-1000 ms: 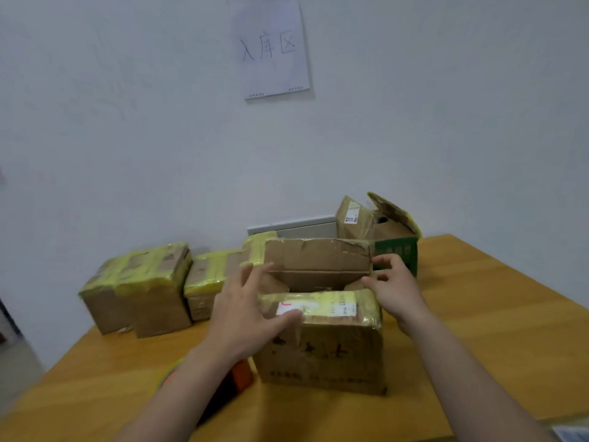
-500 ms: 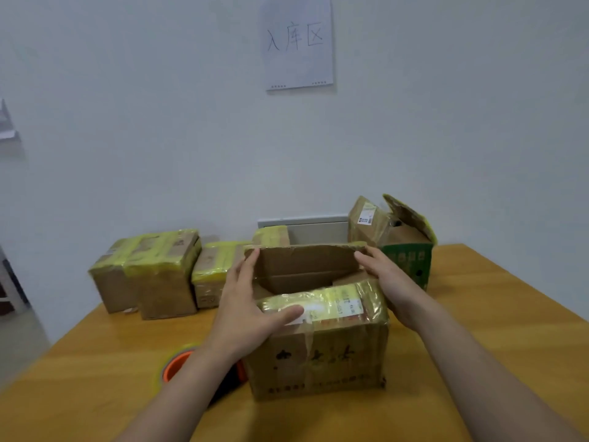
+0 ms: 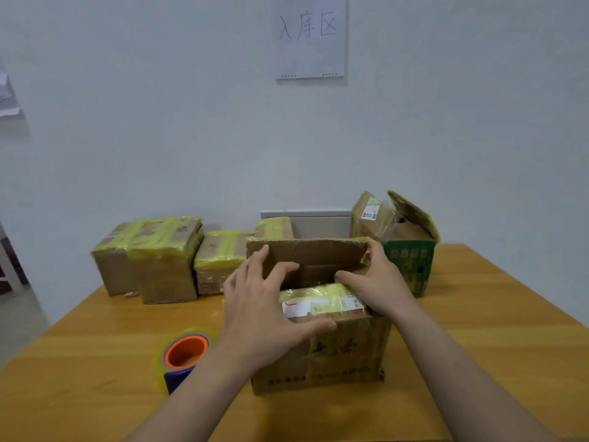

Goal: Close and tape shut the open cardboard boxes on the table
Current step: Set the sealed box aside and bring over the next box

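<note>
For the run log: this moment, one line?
box: open; left hand: touching rear flap; right hand: gripping rear flap; tape roll: on table

Nearest box (image 3: 334,355): brown cardboard, dark printed characters across the front, top edge glossed with yellow tape over a white label (image 3: 298,309) bearing a red mark. Tape roll (image 3: 186,350), 9 o'clock from it: translucent yellow, orange core, dark blue part beneath. Sealed boxes (image 3: 159,250), 10 o'clock: brown, banded in yellow tape. Open box (image 3: 409,266), 2 o'clock: green side with pale print, brown flaps. Table (image 3: 494,330): honey-coloured wood grain.
</note>
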The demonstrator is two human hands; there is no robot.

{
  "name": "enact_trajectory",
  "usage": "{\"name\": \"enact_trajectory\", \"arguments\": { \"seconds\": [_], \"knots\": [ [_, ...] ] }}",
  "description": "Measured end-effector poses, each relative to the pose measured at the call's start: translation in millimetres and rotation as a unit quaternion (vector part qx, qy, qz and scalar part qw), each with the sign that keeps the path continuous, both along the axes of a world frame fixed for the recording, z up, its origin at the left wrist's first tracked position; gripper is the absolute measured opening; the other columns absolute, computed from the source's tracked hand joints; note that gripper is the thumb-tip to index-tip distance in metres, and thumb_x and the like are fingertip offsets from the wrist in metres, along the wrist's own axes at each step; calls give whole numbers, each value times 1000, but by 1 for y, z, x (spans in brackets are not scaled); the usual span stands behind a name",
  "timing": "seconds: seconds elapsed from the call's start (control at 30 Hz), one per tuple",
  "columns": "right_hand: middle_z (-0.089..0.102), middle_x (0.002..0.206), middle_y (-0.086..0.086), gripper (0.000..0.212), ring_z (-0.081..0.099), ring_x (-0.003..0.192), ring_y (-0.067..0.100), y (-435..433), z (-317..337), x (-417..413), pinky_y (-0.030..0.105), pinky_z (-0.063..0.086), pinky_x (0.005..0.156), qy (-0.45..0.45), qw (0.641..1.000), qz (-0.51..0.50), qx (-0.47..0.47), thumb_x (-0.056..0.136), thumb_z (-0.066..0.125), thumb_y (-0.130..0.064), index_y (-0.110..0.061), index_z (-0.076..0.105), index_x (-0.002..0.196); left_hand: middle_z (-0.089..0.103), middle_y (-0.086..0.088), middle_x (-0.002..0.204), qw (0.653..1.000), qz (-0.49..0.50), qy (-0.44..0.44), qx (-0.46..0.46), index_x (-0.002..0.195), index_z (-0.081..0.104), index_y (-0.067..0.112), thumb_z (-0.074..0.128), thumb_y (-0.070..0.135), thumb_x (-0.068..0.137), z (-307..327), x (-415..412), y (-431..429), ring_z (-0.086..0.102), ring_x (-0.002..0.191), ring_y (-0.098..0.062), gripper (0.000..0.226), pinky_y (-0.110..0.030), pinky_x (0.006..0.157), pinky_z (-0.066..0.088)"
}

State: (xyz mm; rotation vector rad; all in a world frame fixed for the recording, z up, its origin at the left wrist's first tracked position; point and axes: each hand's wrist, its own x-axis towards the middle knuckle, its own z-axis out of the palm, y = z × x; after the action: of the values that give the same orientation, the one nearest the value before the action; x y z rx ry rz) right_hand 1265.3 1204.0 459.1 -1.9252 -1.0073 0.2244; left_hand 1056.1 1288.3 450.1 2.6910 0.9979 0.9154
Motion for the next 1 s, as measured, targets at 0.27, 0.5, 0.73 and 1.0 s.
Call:
{"name": "enact_trajectory", "arguments": {
  "seconds": [0.27, 0.5, 0.73, 1.0],
  "knots": [
    [50, 153, 6, 99, 49, 140, 26, 5, -4, 0, 41, 46, 109, -43, 998, -36, -10, 87, 79, -41, -23, 17, 161, 47, 18, 144, 992, -30, 30, -120, 144, 39, 57, 64, 79, 79, -2, 1, 11, 36, 137, -13, 72, -43, 114, 29],
    [53, 147, 4, 83, 53, 131, 25, 6, -5, 1, 38, 50, 100, -79, 996, -49, 11, 87, 80, -38, -29, 29, 152, 52, 17, 134, 986, -60, -2, -154, 137, 49, 47, 61, 31, 96, 5, -1, 10, 39, 133, -10, 46, -45, 118, 25],
    [58, 108, -9, 31, 56, 89, 9, 7, -7, -7, 27, 48, 69, -184, 980, -61, -51, 92, 65, -53, -27, 56, 107, 10, 0, 171, 994, 21, 39, 101, 159, 22, 43, 33, 96, 75, 11, 11, 22, 7, 159, -23, 100, -53, 127, 11],
    [59, 140, -4, 45, 44, 141, 21, 3, -8, -15, 42, 39, 117, -292, 944, -14, -152, 103, 41, -51, -26, 58, 137, 12, 2, 173, 983, -19, 179, -49, 163, 21, 39, 27, 70, 101, -6, 6, 30, 6, 159, -19, 69, -40, 128, 10]
  ]
}}
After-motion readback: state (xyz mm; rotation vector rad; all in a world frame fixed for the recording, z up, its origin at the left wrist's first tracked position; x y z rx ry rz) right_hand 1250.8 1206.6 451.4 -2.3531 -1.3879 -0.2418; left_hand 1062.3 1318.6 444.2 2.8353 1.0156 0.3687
